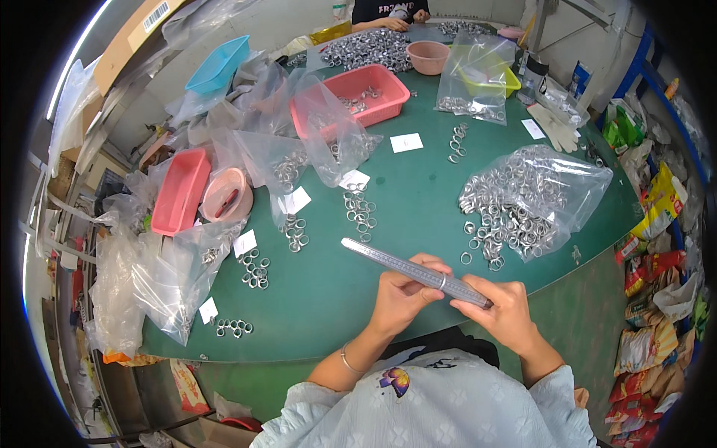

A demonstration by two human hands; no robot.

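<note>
A grey metal ring mandrel (396,263), tapered and marked along its length, is held slantwise above the near edge of the green table. One silver ring (444,282) sits around its thicker part, between my hands. My right hand (502,306) is closed around the thick end. My left hand (405,297) is closed on the mandrel just left of the ring; whether its fingertips touch the ring is hard to see. Beyond them, a big heap of silver rings (515,205) spills from a clear plastic bag (586,183) at the right.
Small groups of rings (358,209) lie beside white paper slips (407,142) and bags across the table (411,198). Pink trays (181,190), a pink bowl (228,196) and a yellow-green basket (511,81) stand around. A person (388,15) sits at the far end by another ring pile (366,51).
</note>
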